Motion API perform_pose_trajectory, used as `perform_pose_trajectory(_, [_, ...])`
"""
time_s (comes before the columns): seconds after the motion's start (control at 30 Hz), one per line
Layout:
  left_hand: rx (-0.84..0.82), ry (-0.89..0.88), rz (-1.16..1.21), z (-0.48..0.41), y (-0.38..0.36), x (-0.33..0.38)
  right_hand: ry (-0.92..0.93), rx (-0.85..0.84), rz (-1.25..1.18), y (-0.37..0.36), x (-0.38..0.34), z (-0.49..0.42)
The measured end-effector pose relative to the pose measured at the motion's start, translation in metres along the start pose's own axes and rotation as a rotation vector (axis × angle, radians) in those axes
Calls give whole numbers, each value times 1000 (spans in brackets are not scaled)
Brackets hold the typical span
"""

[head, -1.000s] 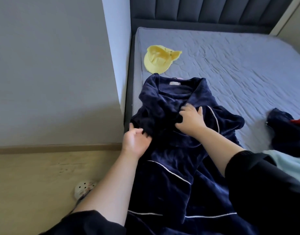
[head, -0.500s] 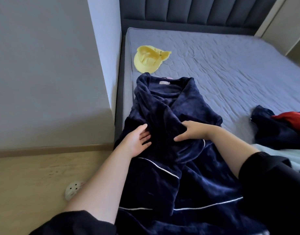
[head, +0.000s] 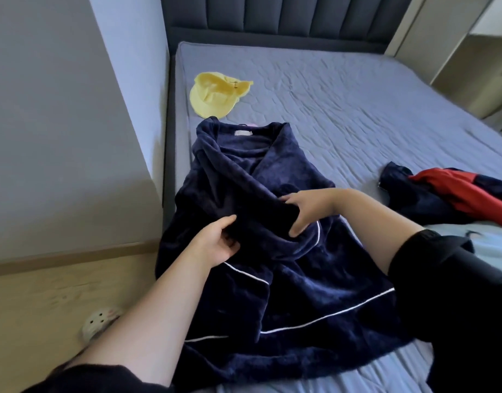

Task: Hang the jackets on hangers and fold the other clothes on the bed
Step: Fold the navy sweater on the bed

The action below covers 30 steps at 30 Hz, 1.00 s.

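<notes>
Left hand [head: 215, 241] and right hand [head: 310, 207] each pinch a raised fold of the navy robe [head: 295, 296] spread beneath on the bed [head: 357, 109]

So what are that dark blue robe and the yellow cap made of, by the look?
Navy robe: looks like plush fleece or velour, soft sheen and deep pile, thin white piping. Yellow cap: seems thin matte woven cloth, probably cotton, lying limp and creased.
</notes>
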<state>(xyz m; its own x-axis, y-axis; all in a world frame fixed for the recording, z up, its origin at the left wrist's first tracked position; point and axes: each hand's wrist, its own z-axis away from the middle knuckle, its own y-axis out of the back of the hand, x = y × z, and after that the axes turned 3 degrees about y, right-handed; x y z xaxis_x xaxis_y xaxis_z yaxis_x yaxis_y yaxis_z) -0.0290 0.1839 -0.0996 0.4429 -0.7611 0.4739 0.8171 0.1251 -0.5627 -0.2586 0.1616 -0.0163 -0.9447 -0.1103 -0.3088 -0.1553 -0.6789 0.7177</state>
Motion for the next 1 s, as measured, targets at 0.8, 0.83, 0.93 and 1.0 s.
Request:
perform_pose_trajectory(0.8, [85,-8,-33,-10,15,-21,-309,-51,-320,-63,41,10])
perform_pose_trajectory(0.83, [81,-26,-21,-10,15,-20,-284,58,-352,-59,35,4])
perform_pose_trajectory(0.93, [90,-114,26,-14,17,-13,-230,473,-357,-47,12,-19])
perform_pose_trajectory(1.0, [106,-182,61,-17,18,-6,-257,628,-357,-44,1,-38])
